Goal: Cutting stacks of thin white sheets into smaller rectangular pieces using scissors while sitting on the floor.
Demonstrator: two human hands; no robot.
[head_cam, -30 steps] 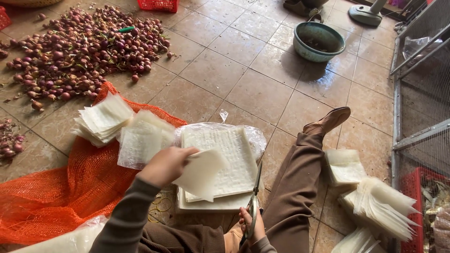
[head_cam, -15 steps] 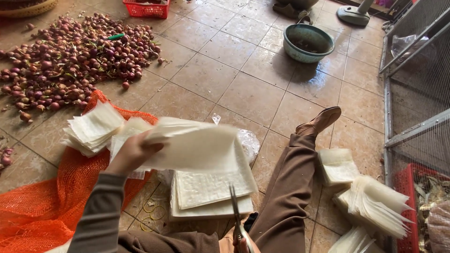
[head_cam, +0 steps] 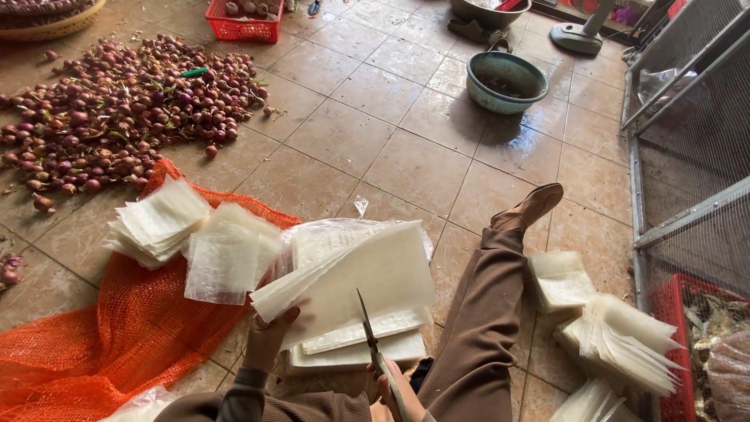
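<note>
My left hand (head_cam: 269,337) grips the near-left corner of a large sheet of thin white wrapper (head_cam: 367,273), lifted and tilted above a flat stack of the same sheets (head_cam: 351,352) on the floor. My right hand (head_cam: 394,391), low at the frame's bottom edge, holds a pair of scissors (head_cam: 369,328) with the blades pointing up at the lifted sheet's lower edge. My trousered leg (head_cam: 484,312) stretches out to the right of the stack.
Two piles of small cut squares (head_cam: 160,223) (head_cam: 230,254) lie on an orange net sack (head_cam: 101,336) at left. More cut stacks (head_cam: 617,336) sit at right. A heap of shallots (head_cam: 109,117), a green basin (head_cam: 506,80), a red basket (head_cam: 246,19) and wire cages (head_cam: 695,156) surround me.
My left hand picked a large sheet off the stack and pulled it back toward me; the scissors in my right hand rose to meet its lower edge.
</note>
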